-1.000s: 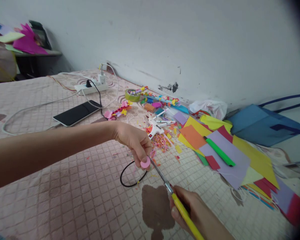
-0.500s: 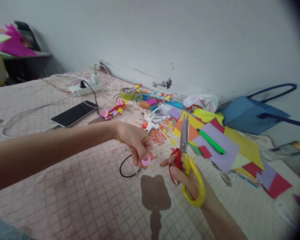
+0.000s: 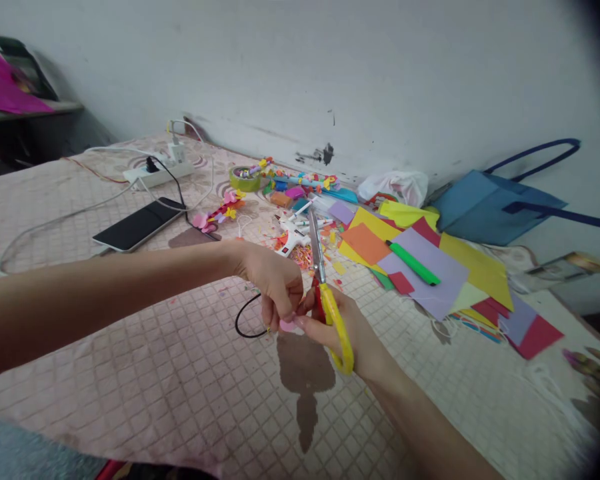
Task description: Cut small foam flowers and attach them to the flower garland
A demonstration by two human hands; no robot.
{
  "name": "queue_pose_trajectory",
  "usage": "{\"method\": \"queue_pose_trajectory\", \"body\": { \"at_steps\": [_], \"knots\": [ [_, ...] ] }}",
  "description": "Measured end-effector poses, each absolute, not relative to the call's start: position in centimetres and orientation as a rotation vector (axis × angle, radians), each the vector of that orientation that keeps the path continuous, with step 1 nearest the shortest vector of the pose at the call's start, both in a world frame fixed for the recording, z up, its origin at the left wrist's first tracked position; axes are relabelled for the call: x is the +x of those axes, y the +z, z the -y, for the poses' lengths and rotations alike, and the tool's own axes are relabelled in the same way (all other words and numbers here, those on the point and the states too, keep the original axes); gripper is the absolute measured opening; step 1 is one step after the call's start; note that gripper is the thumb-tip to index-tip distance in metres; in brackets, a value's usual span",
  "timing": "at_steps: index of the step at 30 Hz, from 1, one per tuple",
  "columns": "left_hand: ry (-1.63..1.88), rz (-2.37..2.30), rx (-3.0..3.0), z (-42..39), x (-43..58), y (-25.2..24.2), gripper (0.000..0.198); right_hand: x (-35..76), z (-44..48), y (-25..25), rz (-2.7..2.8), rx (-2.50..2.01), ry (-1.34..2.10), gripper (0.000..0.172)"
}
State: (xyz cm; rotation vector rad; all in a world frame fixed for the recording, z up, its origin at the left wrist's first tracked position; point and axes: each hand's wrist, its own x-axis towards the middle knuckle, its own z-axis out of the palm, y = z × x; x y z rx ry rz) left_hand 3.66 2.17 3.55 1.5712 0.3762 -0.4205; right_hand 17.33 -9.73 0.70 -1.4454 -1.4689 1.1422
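Observation:
My left hand (image 3: 276, 280) is closed, pinching a small round pink piece (image 3: 287, 325) that looks like paper or foam. Scissors (image 3: 339, 333) with one yellow and one red handle hang in my right hand (image 3: 357, 333), their blades pointing away from me and nearly together. The thumb of that hand reaches the pink piece too, so both hands meet at it. A thin black loop (image 3: 238, 325), perhaps a hair tie or headband, shows below my left hand; part of it is hidden there.
Coloured sheets (image 3: 430, 263) with a green marker (image 3: 414, 263) lie to the right. Behind my hands are a white glue gun (image 3: 294, 235) and paper scraps (image 3: 303, 257). A phone (image 3: 139, 224) and a power strip (image 3: 155, 176) with cables occupy the left; a blue bag (image 3: 495, 203) leans by the wall.
My right hand has moved left with the scissors up to my left hand, and its thumb now meets the pink piece. The scissor blades have come closer together. The view has shifted slightly.

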Motion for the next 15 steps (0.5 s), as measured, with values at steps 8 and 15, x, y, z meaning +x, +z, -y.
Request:
{"method": "queue_pose_trajectory", "body": {
  "at_steps": [8,15],
  "knots": [
    [-0.431,-0.467,1.582,-2.5,3.7,3.6,0.01,17.3,9.7,0.6,1.422,-1.5,1.102,0.017],
    [0.149,-0.589,1.482,-1.0,1.3,2.4,0.038,17.7,9.7,-0.3,1.228,-1.468,1.029,0.02]
  ]
}}
